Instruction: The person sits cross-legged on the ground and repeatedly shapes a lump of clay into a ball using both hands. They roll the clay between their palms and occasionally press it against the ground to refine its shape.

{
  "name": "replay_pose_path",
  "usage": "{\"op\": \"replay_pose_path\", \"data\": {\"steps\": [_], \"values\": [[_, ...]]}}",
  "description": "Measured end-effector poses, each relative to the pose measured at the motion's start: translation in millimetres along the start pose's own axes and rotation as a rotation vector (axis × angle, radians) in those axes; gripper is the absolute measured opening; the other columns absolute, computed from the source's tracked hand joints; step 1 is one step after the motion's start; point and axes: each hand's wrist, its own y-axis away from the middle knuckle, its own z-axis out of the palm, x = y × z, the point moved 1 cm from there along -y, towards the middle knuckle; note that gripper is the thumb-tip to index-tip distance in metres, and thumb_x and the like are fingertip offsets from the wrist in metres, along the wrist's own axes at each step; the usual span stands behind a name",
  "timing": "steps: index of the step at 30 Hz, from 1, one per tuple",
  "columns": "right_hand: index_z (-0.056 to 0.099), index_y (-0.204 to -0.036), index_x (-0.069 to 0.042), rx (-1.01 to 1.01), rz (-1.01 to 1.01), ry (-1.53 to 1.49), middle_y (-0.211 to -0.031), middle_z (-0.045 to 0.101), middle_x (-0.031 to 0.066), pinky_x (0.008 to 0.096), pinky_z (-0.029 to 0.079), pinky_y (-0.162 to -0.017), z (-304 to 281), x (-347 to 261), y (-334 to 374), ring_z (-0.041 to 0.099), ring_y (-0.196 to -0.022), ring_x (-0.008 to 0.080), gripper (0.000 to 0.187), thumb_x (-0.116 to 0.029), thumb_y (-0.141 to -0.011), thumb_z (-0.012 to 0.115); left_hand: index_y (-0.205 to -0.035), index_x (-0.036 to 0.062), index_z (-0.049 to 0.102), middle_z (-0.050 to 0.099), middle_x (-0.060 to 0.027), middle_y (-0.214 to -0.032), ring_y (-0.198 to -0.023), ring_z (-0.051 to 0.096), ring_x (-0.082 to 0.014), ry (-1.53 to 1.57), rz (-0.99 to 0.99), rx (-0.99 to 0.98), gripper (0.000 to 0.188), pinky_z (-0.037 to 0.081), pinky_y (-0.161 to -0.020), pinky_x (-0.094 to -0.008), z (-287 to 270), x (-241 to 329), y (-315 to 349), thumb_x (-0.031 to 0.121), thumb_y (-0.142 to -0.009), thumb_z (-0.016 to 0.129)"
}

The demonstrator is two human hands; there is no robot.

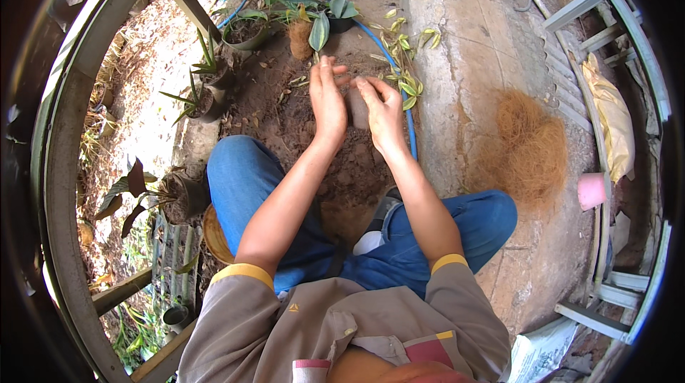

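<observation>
Grey-brown shirt point(235, 326) occupies the foreground. Beyond it, left hand point(330, 101) is extended, right hand point(384, 108) half-curled; whether either grips anything cannot be told. Green leaf point(319, 32) lies just beyond the left hand; gentle handling above the soil point(282, 112) should prevent bruising.

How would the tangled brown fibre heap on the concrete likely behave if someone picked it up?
The brown fibre heap is probably light for its size, as its strands look loose and airy. Being fine and curly, they would likely sag rather than stay stiff. The tangling suggests it might lift in clumps, perhaps leaving wisps on the concrete.
</observation>
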Motion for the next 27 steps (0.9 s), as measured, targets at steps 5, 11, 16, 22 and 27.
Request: {"op": "replay_pose_path", "data": {"steps": [5, 11, 16, 22, 27], "values": [[0.066, -0.097, 0.001, -0.145, -0.113, -0.084, -0.093, 0.066, 0.0091, 0.0278, 0.044, -0.084, -12, -27, -6, 0.060, -0.092, 0.0157, 0.045, -0.041, -0.092, 0.051, -0.127, 0.0052, 0.041, 0.050, -0.0126, -0.117, -0.113, 0.048, -0.0261, 0.336, -0.474, -0.209, 0.087, 0.037, -0.096, -0.0469, 12, 17, 21, 0.077, -0.079, 0.035], [0.068, -0.087, 0.001, -0.161, -0.114, 0.255, -0.078, 0.066, 0.0081, 0.0283, 0.045, -0.070, -4, -10, 4, 0.060, -0.077, 0.0138, 0.046, -0.044, -0.090, 0.055, -0.142, 0.0018, 0.019, 0.049, -0.0173, -0.117, -0.110, 0.050, -0.0268, -0.067, -0.274, 0.068, 0.106, 0.040, -0.095, -0.0380, 1, -8, 11, 0.084, -0.075, 0.020], [0.067, -0.093, -0.001, 0.066, 0.117, -0.112, -0.088, 0.065, 0.0070, 0.0273, 0.043, -0.077, -8, 26, -6, 0.057, -0.086, 0.0139, 0.042, -0.041, -0.091, 0.055, -0.135, 0.0006, 0.030, 0.052, -0.0165, -0.108, -0.104, 0.051, -0.0293, 0.168, -0.413, 0.026, 0.098, 0.039, -0.092, -0.0435, 2, -13, -1, 0.080, -0.080, 0.019], [0.067, -0.098, -0.003, -0.126, -0.108, -0.037, -0.101, 0.063, 0.0078, 0.0266, 0.041, -0.086, -12, 6, -9, 0.055, -0.099, 0.0147, 0.028, -0.028, -0.090, 0.058, -0.138, 0.0025, 0.026, 0.042, -0.0191, -0.130, -0.118, 0.046, -0.0322, 0.287, -0.521, -0.160, 0.105, 0.032, -0.100, -0.0539, -2, 0, 3, 0.085, -0.073, 0.027], [0.068, -0.090, -0.001, -0.095, -0.023, -0.027, -0.086, 0.065, 0.0060, 0.0245, 0.044, -0.078, -16, 17, -12, 0.059, -0.083, 0.0135, 0.029, -0.029, -0.087, 0.062, -0.129, 0.0021, 0.038, 0.051, -0.0150, -0.120, -0.117, 0.047, -0.0278, 0.429, -0.582, 0.007, 0.099, 0.035, -0.098, -0.0498, 8, -22, 7, 0.084, -0.074, 0.027]]}}
